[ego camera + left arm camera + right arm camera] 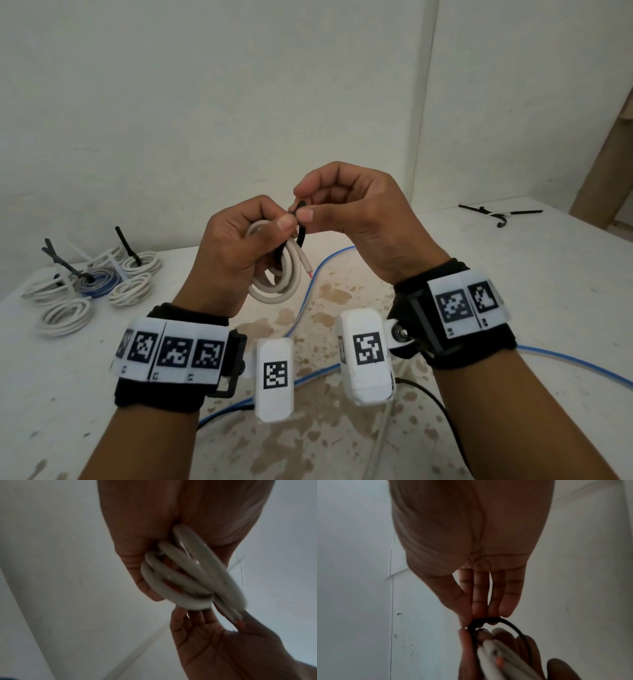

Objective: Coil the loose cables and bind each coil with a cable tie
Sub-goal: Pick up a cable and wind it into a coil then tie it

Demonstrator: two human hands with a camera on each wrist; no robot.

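My left hand [239, 246] grips a small white cable coil [279, 277] raised above the table; its cut end with a red core [310, 274] points down to the right. A black cable tie [301, 233] loops round the coil. My right hand [342, 205] pinches the tie's end between thumb and fingers, right beside the left thumb. The left wrist view has the coil [185, 577] held in my left palm, with the right hand [223, 649] below it. In the right wrist view the black tie [498, 622] arches from my right fingertips over the coil [501, 655].
Several tied white coils [65, 313] and one blue coil [99, 279] lie at the left of the stained white table [513, 291]. A loose blue cable [308, 291] runs across the table under my hands. Spare black ties [500, 214] lie at the far right.
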